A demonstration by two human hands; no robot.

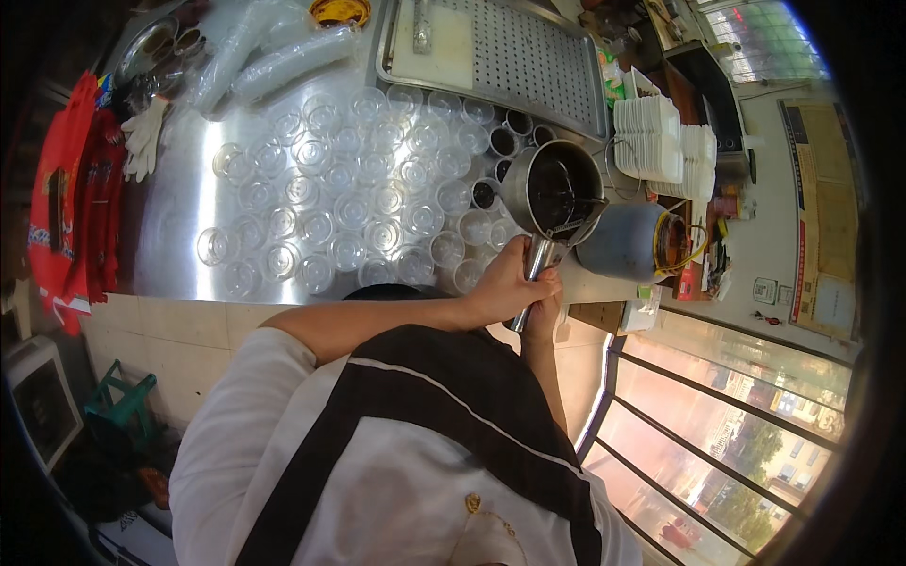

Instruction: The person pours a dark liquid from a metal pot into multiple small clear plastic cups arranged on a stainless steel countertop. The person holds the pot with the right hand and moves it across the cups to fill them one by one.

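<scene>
Both hands grip the metal handle of a funnel-like dispenser [555, 187] that holds dark liquid. My left hand [499, 286] wraps the upper part of the handle, and my right hand [543, 311] closes around it from the other side. Below and left of the vessel, many clear plastic cups [388, 197] stand in rows on a steel table. A few cups at the right end of the rows, such as one dark-filled cup [504, 142], hold dark liquid. The vessel hides some cups and its own outlet.
A perforated metal tray [524, 53] bearing a white board lies at the far side. Stacked white foam trays [648, 138] and a large jar of dark liquid [623, 242] stand right. Wrapped cup sleeves [297, 60], white gloves [144, 139] and red bags [67, 205] lie left.
</scene>
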